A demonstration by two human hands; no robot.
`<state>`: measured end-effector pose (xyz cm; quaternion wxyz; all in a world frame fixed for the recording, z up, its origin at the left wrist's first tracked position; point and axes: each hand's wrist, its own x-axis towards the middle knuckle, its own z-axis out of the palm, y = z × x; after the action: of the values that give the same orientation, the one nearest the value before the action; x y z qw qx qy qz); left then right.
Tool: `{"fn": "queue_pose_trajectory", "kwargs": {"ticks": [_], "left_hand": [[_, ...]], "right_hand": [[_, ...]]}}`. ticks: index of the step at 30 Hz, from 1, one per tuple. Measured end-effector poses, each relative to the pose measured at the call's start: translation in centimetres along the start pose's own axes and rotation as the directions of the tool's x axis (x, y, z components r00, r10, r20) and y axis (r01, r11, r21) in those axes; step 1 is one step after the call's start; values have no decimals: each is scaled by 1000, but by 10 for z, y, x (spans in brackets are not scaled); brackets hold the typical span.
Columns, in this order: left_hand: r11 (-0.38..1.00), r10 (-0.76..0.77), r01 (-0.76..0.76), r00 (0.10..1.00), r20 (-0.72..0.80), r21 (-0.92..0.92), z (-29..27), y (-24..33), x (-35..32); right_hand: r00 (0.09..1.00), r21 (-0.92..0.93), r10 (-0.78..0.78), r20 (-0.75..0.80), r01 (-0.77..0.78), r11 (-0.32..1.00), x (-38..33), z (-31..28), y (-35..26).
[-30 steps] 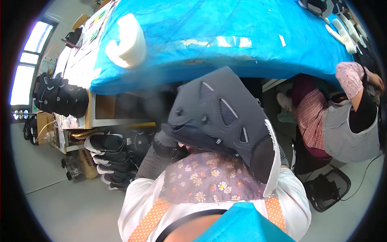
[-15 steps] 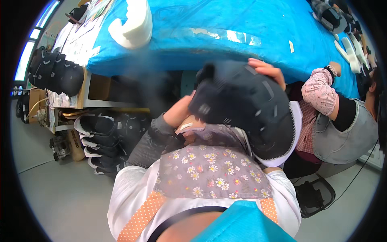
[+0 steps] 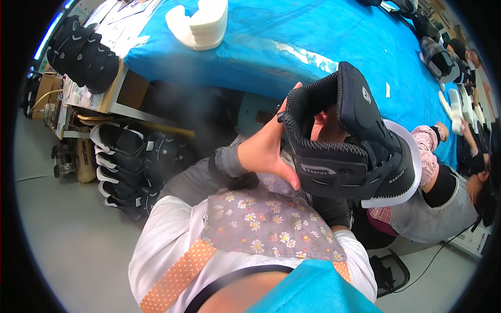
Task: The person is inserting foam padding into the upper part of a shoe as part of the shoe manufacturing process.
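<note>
A black boot upper point(image 3: 360, 167) with a padded collar, zigzag-stitched edges and a white rim along its lower edge is held up over my lap, its collar opening tilted toward me. My left hand point(image 3: 263, 151) grips it at the collar side, thumb on the near face and fingers behind. Part of my right hand point(image 3: 331, 125) shows through the collar opening; the upper hides the rest of it, and my right forearm passes beneath. A tall flap point(image 3: 362, 99) stands up at the collar's far side.
Ahead is a blue-covered table point(image 3: 292, 26) bearing a stack of white foam-like pieces point(image 3: 201, 26). Black uppers point(image 3: 83, 55) stand on the left bench, more point(image 3: 122, 169) are stacked below. A co-worker point(image 3: 438, 198) sits close on the right.
The upper has turned so its collar opening faces me and has shifted right. My left hand now grips the collar side. My view has swung, so the table appears tilted.
</note>
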<state>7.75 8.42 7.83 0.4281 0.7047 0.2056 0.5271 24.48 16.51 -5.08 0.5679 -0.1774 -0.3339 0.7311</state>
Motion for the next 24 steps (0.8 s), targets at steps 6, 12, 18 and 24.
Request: {"fn": "queue_pose_trajectory", "kwargs": {"ticks": [6, 12, 18, 24], "left_hand": [[843, -369, 258, 916, -159, -473, 0, 5, -1], [902, -428, 318, 747, -509, -292, -33, -3, 3], [932, -355, 327, 749, -560, -153, -38, -15, -3], [942, -221, 80, 880, -421, -327, -18, -6, -2]], "right_hand": [[987, 155, 120, -107, -103, 983, -22, -68, 20], [957, -808, 291, -21, -188, 559, -34, -1, -10], [938, -43, -83, 337, 104, 994, -28, 71, -2], [961, -101, 110, 252, -87, 991, -33, 47, -13]]}}
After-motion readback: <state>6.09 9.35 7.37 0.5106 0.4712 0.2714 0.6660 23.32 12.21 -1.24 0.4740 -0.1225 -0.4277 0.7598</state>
